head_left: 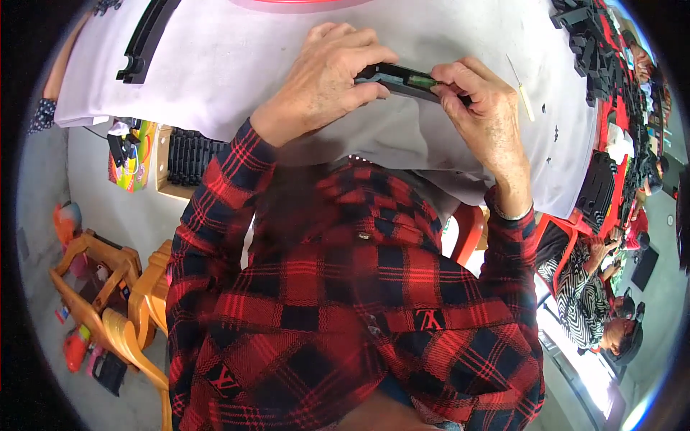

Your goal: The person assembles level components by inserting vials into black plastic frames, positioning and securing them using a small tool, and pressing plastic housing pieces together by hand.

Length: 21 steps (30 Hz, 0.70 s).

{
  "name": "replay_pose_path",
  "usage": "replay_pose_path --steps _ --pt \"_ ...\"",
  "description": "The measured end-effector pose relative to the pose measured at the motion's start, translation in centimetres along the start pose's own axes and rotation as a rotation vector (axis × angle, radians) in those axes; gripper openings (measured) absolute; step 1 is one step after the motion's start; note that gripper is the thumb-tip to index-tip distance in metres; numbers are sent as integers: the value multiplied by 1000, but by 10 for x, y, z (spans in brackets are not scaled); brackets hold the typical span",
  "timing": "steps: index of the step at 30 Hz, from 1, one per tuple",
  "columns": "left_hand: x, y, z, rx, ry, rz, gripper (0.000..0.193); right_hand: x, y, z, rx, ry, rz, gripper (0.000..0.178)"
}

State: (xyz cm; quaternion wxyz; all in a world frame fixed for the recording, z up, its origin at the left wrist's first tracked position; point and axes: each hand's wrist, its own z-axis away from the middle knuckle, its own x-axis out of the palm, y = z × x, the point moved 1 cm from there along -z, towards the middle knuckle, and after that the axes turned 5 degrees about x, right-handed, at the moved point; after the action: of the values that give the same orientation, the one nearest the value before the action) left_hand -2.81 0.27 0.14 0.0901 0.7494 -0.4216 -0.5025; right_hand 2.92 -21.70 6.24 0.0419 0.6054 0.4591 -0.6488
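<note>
the black part (399, 84) is pinched — fingers (377, 55) at either end

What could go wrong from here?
- The left hand and right hand grip the black part near its ends; a slip might drop it.
- The right hand could nudge the thin pale-handled tool lying beside it.
- Small black pieces lie loose on the pale cloth; a sleeve might scatter them.

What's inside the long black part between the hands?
Something green shows in an opening of the black part, toward the right hand. Fingers of that hand and the left hand cover areas near both ends; anything inside there can't be seen.
</note>
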Motion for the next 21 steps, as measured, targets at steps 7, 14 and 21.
replay_pose_path --steps 7,14,21 --pt "-1 6 -8 8 -12 52 38 10 -2 8 90 96 -69 21" --pt "4 4 -10 1 -26 55 37 5 -6 5 123 46 -18 17" --pt "5 2 -10 51 3 42 36 6 -10 1 86 27 -11 15"
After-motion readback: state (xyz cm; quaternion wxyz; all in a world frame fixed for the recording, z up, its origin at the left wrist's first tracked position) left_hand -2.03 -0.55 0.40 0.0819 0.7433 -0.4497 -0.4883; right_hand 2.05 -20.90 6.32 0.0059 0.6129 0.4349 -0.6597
